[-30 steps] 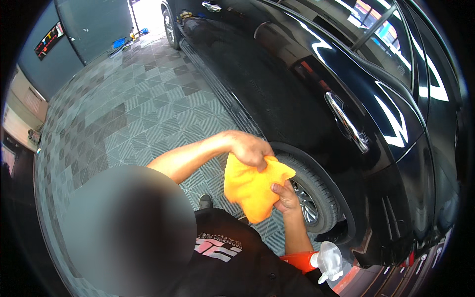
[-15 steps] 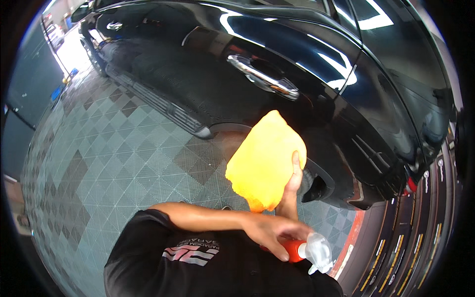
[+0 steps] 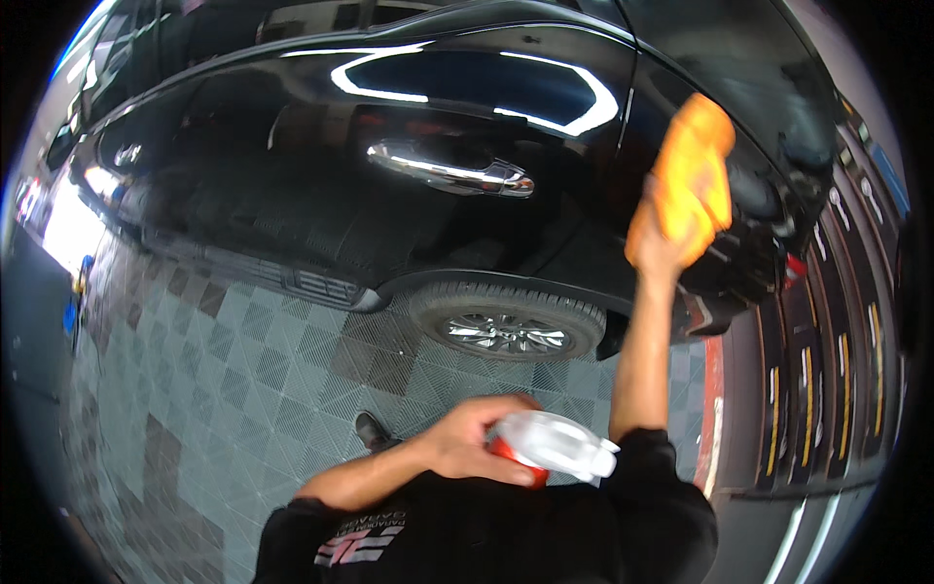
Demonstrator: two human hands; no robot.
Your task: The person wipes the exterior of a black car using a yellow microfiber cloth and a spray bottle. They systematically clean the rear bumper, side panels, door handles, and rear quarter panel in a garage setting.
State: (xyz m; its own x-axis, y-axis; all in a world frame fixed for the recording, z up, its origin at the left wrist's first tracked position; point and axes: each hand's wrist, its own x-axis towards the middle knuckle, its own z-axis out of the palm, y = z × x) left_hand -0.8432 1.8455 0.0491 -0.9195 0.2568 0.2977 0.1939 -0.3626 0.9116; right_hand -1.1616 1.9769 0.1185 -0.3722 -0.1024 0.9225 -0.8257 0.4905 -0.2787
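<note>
Right grip [image 3: 654, 243] bunching bright orange cloth [image 3: 693, 175], crumpled, against black car [image 3: 321, 195]

Lighting: indoor, moderate; bright daylight blown out at far left edge. Glare: white strip-light reflections curve across the black car [image 3: 321, 185] panels above my hands; chrome door handle [image 3: 449, 167] glints. Shadow: dark under the sill and wheel arch. Blur: my right hand [image 3: 662, 238] and orange cloth [image 3: 693, 170] slightly smeared. Distortion: strong fisheye bending, black vignette at corners.
</note>
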